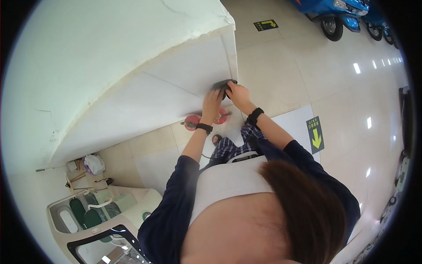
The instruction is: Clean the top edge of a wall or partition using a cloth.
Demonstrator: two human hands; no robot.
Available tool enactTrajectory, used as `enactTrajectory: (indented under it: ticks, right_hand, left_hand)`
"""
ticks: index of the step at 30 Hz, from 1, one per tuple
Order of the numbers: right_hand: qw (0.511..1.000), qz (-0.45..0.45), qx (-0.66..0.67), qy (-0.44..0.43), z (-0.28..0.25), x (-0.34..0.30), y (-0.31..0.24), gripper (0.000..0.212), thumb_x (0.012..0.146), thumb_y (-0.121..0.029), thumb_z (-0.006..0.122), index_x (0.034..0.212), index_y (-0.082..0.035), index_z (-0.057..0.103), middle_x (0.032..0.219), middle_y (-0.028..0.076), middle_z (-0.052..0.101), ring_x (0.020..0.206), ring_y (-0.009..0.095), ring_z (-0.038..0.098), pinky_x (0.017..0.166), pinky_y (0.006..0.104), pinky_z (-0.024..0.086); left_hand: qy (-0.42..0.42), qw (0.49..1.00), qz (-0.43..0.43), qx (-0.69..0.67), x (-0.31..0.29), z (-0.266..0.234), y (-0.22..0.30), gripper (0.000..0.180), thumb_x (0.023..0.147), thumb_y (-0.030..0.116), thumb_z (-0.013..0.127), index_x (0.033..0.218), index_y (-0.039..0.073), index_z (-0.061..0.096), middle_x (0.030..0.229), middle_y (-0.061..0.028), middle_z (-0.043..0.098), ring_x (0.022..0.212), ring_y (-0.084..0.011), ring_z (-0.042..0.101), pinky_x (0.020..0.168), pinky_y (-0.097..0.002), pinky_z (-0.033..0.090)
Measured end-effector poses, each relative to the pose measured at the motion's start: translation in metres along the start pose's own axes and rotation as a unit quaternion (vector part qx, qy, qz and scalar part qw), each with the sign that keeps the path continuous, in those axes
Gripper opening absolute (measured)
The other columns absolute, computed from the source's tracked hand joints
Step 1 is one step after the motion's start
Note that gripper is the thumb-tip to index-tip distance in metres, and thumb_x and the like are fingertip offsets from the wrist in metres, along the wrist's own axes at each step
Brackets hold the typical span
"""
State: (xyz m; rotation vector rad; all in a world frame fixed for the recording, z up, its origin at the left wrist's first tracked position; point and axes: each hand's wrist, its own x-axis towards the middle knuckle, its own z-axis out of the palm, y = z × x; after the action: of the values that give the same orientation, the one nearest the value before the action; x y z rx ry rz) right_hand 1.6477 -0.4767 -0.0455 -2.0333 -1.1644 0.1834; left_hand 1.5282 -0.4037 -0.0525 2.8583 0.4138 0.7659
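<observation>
Both of my arms reach forward to the tiled lower wall, close to its outer corner. A small dark grey or black object (218, 85), whose kind I cannot make out, is held at the wall's face. The fingers of my left hand (212, 104) curl onto its near left side. My right hand (240, 95) grips its right end, thumb and fingers closed around it. The fingers hide part of the object. Each wrist wears a black band.
Two red fire extinguishers (192, 122) stand on the floor below my hands, against the wall (176, 83). A pale small vehicle (127, 204) with green seats is at lower left, a white bag (93, 164) beyond it. Blue vehicles (332, 27) stand far right. Arrow signs (315, 135) mark the floor.
</observation>
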Motion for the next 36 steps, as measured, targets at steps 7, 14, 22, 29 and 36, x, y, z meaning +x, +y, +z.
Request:
enactTrajectory:
  ticks: [7, 14, 22, 29, 36]
  right_hand:
    - [0.970, -0.088, 0.167, 0.154, -0.086, 0.036, -0.092, 0.014, 0.075, -0.017, 0.053, 0.083, -0.005, 0.049, 0.066, 0.015, 0.054, 0.064, 0.032, 0.054, 0.056, 0.0403, 0.043]
    - [0.993, -0.016, 0.092, 0.067, -0.094, 0.040, -0.094, 0.014, 0.080, -0.015, 0.049, 0.088, -0.004, 0.049, 0.067, 0.018, 0.054, 0.061, 0.035, 0.053, 0.052, 0.0395, 0.041]
    - [0.994, 0.075, 0.076, 0.006, -0.038, 0.014, -0.038, 0.013, 0.079, -0.018, 0.045, 0.085, -0.007, 0.045, 0.067, 0.016, 0.056, 0.063, 0.035, 0.054, 0.055, 0.0432, 0.042]
    - [0.985, 0.032, 0.154, 0.073, -0.094, 0.041, -0.101, 0.020, 0.080, -0.021, 0.045, 0.088, -0.003, 0.048, 0.068, 0.021, 0.055, 0.064, 0.038, 0.053, 0.055, 0.0442, 0.042]
    - [0.978, 0.123, 0.168, 0.023, -0.021, 0.016, -0.014, 0.027, 0.082, -0.026, 0.039, 0.095, -0.003, 0.048, 0.076, 0.023, 0.056, 0.070, 0.040, 0.053, 0.061, 0.0461, 0.041]
  left_hand:
    - [0.209, 0.969, -0.056, 0.116, 0.069, -0.060, 0.028, 0.036, 0.066, 0.006, 0.055, 0.102, 0.003, 0.053, 0.101, -0.0059, 0.051, 0.095, -0.0259, 0.044, 0.080, -0.0363, 0.034]
    - [0.325, 0.941, -0.037, 0.087, 0.078, -0.054, 0.024, 0.035, 0.065, 0.004, 0.055, 0.099, 0.006, 0.055, 0.105, -0.0036, 0.051, 0.093, -0.0252, 0.045, 0.078, -0.0369, 0.034]
    - [0.117, 0.991, -0.066, -0.017, 0.030, -0.011, 0.022, 0.043, 0.065, -0.001, 0.051, 0.107, 0.004, 0.051, 0.110, -0.0051, 0.048, 0.097, -0.0289, 0.045, 0.080, -0.0404, 0.036]
    - [0.278, 0.957, -0.076, 0.035, 0.088, -0.076, 0.044, 0.042, 0.063, 0.002, 0.053, 0.105, 0.005, 0.054, 0.109, -0.0041, 0.050, 0.098, -0.0251, 0.044, 0.081, -0.0377, 0.033]
    - [0.092, 0.993, -0.014, 0.068, 0.042, -0.031, 0.027, 0.039, 0.069, 0.005, 0.048, 0.108, 0.006, 0.052, 0.106, -0.0019, 0.049, 0.094, -0.0225, 0.045, 0.077, -0.0345, 0.038]
